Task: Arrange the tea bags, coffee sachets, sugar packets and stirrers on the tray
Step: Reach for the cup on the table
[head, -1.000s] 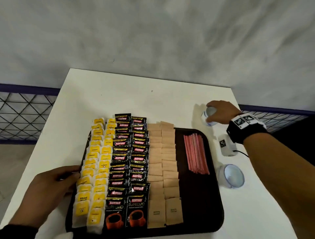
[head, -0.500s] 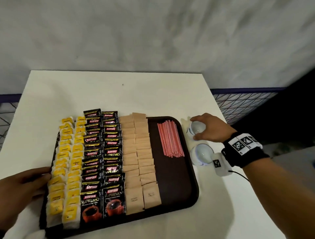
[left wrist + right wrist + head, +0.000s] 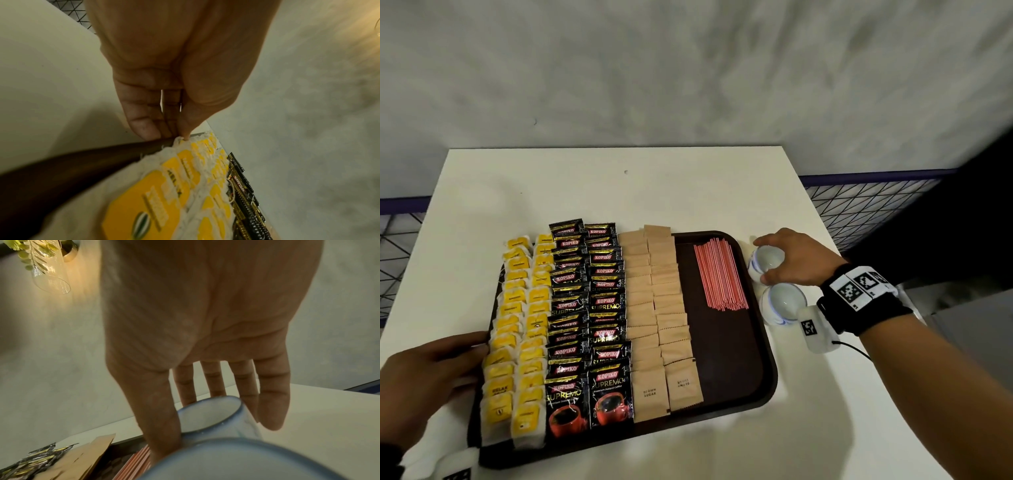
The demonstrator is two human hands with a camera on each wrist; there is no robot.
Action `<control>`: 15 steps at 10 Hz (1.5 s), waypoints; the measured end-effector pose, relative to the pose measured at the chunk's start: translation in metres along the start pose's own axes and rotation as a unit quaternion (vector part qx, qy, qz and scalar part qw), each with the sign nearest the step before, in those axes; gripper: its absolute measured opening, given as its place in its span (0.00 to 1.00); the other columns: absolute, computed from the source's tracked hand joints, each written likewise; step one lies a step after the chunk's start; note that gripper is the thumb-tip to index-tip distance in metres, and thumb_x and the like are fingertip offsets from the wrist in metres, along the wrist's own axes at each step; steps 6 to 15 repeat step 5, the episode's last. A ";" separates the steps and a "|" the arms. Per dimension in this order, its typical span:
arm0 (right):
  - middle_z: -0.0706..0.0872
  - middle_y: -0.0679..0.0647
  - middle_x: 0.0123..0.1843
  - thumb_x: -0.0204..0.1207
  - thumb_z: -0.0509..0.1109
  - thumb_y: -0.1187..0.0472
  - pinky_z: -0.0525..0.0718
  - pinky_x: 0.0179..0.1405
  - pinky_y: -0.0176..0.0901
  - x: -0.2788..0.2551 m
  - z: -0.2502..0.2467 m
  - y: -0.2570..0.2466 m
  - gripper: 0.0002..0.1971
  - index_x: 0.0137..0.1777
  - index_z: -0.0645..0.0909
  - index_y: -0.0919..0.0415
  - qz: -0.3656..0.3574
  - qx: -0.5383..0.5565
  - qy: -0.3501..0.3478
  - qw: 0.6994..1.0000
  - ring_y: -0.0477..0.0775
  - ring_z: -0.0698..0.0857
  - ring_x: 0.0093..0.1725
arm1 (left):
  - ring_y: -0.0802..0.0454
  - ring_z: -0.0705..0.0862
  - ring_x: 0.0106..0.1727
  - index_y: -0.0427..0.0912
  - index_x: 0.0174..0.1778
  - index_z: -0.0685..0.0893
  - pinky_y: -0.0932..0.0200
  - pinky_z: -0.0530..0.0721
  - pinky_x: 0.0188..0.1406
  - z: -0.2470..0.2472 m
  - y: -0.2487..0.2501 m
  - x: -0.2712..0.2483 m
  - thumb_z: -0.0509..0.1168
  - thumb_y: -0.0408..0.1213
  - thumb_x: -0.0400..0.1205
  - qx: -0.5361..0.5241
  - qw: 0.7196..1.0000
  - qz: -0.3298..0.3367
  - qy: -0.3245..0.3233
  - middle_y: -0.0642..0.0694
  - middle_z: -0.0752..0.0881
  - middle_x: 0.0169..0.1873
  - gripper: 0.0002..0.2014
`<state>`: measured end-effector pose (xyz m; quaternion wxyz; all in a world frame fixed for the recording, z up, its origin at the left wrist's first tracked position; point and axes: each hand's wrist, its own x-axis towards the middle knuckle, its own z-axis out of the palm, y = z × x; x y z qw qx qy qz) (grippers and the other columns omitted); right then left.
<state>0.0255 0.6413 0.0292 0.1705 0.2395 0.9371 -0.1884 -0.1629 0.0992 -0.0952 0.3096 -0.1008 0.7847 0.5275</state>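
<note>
Tray [image 3: 726,342] status: tea bags [image 3: 517,329], Kopiko coffee sachets [image 3: 589,318], brown sugar packets [image 3: 657,308] and red stirrers [image 3: 719,274] all sit in rows on it, w/ a bare strip between sugar and stirrers. We judge the arranging itself near done; step in hand looks like setting cups beside the tray.

Right hand [image 3: 796,258]: thumb and fingers [image 3: 272,404] curled round the far cup [image 3: 763,260], gripping from above near the rim. The cup stands on the table [image 3: 688,192], just beside the tray's right edge. Near cup [image 3: 784,305] is just under that wrist, v. close to the gripped one.

Left hand [image 3: 431,373]: fingers straight, tips [image 3: 144,129] at the tray's left rim; thumb touches the edge of a tea bag there. Holds nothing.

Recommendations: we keep the left hand bracing the rim so the rows don't shift. We keep the grip firm and even, since glazed ceramic probably slips. Move the cup w/o knocking the near cup or sweeping the stirrers, which lie just left of the thumb.
</note>
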 end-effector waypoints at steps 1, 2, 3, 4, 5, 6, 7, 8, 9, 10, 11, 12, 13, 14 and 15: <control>0.75 0.52 0.72 0.67 0.83 0.49 0.70 0.62 0.39 -0.002 0.001 -0.001 0.41 0.80 0.72 0.46 -0.001 -0.007 0.000 1.000 0.55 0.76 0.72 | 0.36 0.91 0.52 0.50 0.56 0.91 0.37 0.86 0.55 -0.013 -0.025 0.031 0.70 0.40 0.84 -0.009 0.998 -0.045 0.032 0.36 0.92 0.56 0.08; 0.75 0.51 0.71 0.67 0.83 0.49 0.71 0.62 0.39 -0.002 0.001 0.001 0.41 0.80 0.72 0.46 0.000 -0.007 0.003 1.000 0.55 0.76 0.72 | 0.33 0.91 0.52 0.51 0.58 0.91 0.40 0.87 0.52 -0.005 -0.016 0.021 0.71 0.35 0.83 -0.003 0.999 -0.024 0.031 0.38 0.93 0.52 0.10; 0.75 0.51 0.71 0.66 0.83 0.48 0.71 0.63 0.40 -0.005 0.000 -0.001 0.42 0.80 0.71 0.45 0.002 -0.003 -0.005 1.000 0.55 0.76 0.72 | 0.33 0.92 0.49 0.48 0.56 0.91 0.40 0.88 0.51 0.000 -0.006 0.009 0.72 0.33 0.82 -0.008 1.000 -0.001 0.029 0.38 0.94 0.48 0.09; 0.73 0.52 0.73 0.66 0.83 0.47 0.73 0.68 0.43 -0.005 -0.003 0.000 0.43 0.82 0.69 0.42 0.005 0.026 -0.010 1.000 0.54 0.75 0.73 | 0.34 0.92 0.48 0.47 0.54 0.92 0.43 0.88 0.50 0.005 -0.001 0.004 0.70 0.32 0.83 -0.004 1.000 0.012 0.019 0.39 0.94 0.45 0.09; 0.71 0.51 0.77 0.69 0.83 0.46 0.73 0.69 0.42 -0.020 -0.011 0.004 0.43 0.83 0.67 0.43 0.016 0.067 0.024 0.997 0.53 0.74 0.74 | 0.36 0.92 0.45 0.46 0.51 0.91 0.46 0.88 0.47 0.009 0.010 -0.010 0.70 0.32 0.83 -0.004 0.999 0.025 0.032 0.39 0.94 0.41 0.06; 0.71 0.51 0.77 0.69 0.83 0.46 0.73 0.69 0.42 -0.020 -0.011 0.004 0.43 0.83 0.67 0.43 0.016 0.067 0.024 0.997 0.53 0.74 0.74 | 0.36 0.92 0.45 0.46 0.51 0.91 0.46 0.88 0.47 0.009 0.010 -0.010 0.70 0.32 0.83 -0.004 0.999 0.025 0.032 0.39 0.94 0.41 0.06; 0.71 0.51 0.77 0.69 0.83 0.46 0.73 0.69 0.42 -0.020 -0.011 0.004 0.43 0.83 0.67 0.43 0.016 0.067 0.024 0.997 0.53 0.74 0.74 | 0.36 0.92 0.45 0.46 0.51 0.91 0.46 0.88 0.47 0.009 0.010 -0.010 0.70 0.32 0.83 -0.004 0.999 0.025 0.032 0.39 0.94 0.41 0.06; 0.71 0.51 0.77 0.69 0.83 0.46 0.73 0.69 0.42 -0.020 -0.011 0.004 0.43 0.83 0.67 0.43 0.016 0.067 0.024 0.997 0.53 0.74 0.74 | 0.36 0.92 0.45 0.46 0.51 0.91 0.46 0.88 0.47 0.009 0.010 -0.010 0.70 0.32 0.83 -0.004 0.999 0.025 0.032 0.39 0.94 0.41 0.06; 0.71 0.51 0.77 0.69 0.83 0.46 0.73 0.69 0.42 -0.020 -0.011 0.004 0.43 0.83 0.67 0.43 0.016 0.067 0.024 0.997 0.53 0.74 0.74 | 0.36 0.92 0.45 0.46 0.51 0.91 0.46 0.88 0.47 0.009 0.010 -0.010 0.70 0.32 0.83 -0.004 0.999 0.025 0.032 0.39 0.94 0.41 0.06; 0.71 0.51 0.77 0.69 0.83 0.46 0.73 0.69 0.42 -0.020 -0.011 0.004 0.43 0.83 0.67 0.43 0.016 0.067 0.024 0.997 0.53 0.74 0.74 | 0.36 0.92 0.45 0.46 0.51 0.91 0.46 0.88 0.47 0.009 0.010 -0.010 0.70 0.32 0.83 -0.004 0.999 0.025 0.032 0.39 0.94 0.41 0.06; 0.71 0.51 0.77 0.69 0.83 0.46 0.73 0.69 0.42 -0.020 -0.011 0.004 0.43 0.83 0.67 0.43 0.016 0.067 0.024 0.997 0.53 0.74 0.74 | 0.36 0.92 0.45 0.46 0.51 0.91 0.46 0.88 0.47 0.009 0.010 -0.010 0.70 0.32 0.83 -0.004 0.999 0.025 0.032 0.39 0.94 0.41 0.06; 0.71 0.51 0.77 0.69 0.83 0.46 0.73 0.69 0.42 -0.020 -0.011 0.004 0.43 0.83 0.67 0.43 0.016 0.067 0.024 0.997 0.53 0.74 0.74 | 0.36 0.92 0.45 0.46 0.51 0.91 0.46 0.88 0.47 0.009 0.010 -0.010 0.70 0.32 0.83 -0.004 0.999 0.025 0.032 0.39 0.94 0.41 0.06; 0.71 0.51 0.77 0.69 0.83 0.46 0.73 0.69 0.42 -0.020 -0.011 0.004 0.43 0.83 0.67 0.43 0.016 0.067 0.024 0.997 0.53 0.74 0.74 | 0.36 0.92 0.45 0.46 0.51 0.91 0.46 0.88 0.47 0.009 0.010 -0.010 0.70 0.32 0.83 -0.004 0.999 0.025 0.032 0.39 0.94 0.41 0.06; 0.71 0.51 0.77 0.69 0.83 0.46 0.73 0.69 0.42 -0.020 -0.011 0.004 0.43 0.83 0.67 0.43 0.016 0.067 0.024 0.997 0.53 0.74 0.74 | 0.36 0.92 0.45 0.46 0.51 0.91 0.46 0.88 0.47 0.009 0.010 -0.010 0.70 0.32 0.83 -0.004 0.999 0.025 0.032 0.39 0.94 0.41 0.06; 0.71 0.51 0.77 0.69 0.83 0.46 0.73 0.69 0.42 -0.020 -0.011 0.004 0.43 0.83 0.67 0.43 0.016 0.067 0.024 0.997 0.53 0.74 0.74 | 0.36 0.92 0.45 0.46 0.51 0.91 0.46 0.88 0.47 0.009 0.010 -0.010 0.70 0.32 0.83 -0.004 0.999 0.025 0.032 0.39 0.94 0.41 0.06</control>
